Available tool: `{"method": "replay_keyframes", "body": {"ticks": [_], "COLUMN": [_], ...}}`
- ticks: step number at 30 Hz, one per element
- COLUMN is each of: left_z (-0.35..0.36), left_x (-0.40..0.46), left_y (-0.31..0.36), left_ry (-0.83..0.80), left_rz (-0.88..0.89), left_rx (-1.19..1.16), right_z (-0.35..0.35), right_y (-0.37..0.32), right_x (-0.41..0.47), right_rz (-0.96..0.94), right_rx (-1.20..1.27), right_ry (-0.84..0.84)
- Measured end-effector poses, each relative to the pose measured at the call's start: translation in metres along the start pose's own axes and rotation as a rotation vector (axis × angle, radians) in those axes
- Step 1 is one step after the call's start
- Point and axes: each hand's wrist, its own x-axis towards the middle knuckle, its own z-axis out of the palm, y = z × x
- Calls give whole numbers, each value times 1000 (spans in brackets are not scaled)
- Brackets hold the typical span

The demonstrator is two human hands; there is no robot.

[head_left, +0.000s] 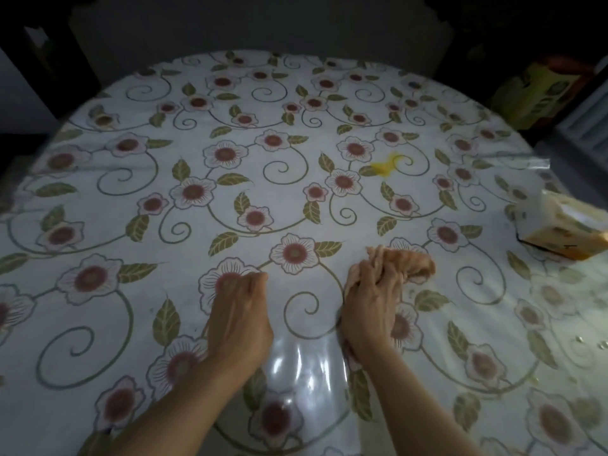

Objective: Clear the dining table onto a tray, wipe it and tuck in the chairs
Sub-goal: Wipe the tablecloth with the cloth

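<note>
The bunched peach cloth [403,263] lies on the near right part of the flowered table [296,159], its long axis running left to right. The right hand [373,301] grips its left end with curled fingers. The left hand [238,311] presses on the table nearby, holding nothing; its fingers are blurred. A yellow smear [385,166] sits farther back, a tissue box [562,228] at the right edge.

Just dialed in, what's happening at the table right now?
A person is wiping the table's floral tablecloth. The right hand grips a crumpled orange cloth pressed on the surface, while the left hand rests on the cover with its fingers curled down. A yellow stain lies farther off, not yet reached. A tissue box sits at the right edge.
</note>
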Motion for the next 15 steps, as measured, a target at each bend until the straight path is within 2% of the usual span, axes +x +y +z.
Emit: {"method": "replay_keyframes", "body": {"ticks": [6, 7, 8, 10, 12, 13, 15], "left_z": [-7, -8, -8, -6, -8, -10, -14], "left_x": [31, 35, 40, 50, 62, 67, 76], "left_y": [-4, -5, -5, -3, -6, -7, -8], "left_ry": [35, 36, 39, 58, 84, 100, 92], "left_rz": [-38, -55, -72, -109, -145, -158, -182], "left_rx": [-6, -5, -5, 8, 18, 11, 6], "right_z": [7, 11, 17, 36, 51, 56, 54], "right_y": [-24, -39, -54, -85, -110, -116, -111], "right_x": [18, 15, 11, 6, 14, 26, 59], "right_rz": [263, 193, 28, -420, -746, -809, -784], "right_rx": [233, 264, 319, 334, 229, 181, 83], "right_ry": [196, 171, 99, -148, -325, -353, -309]}}
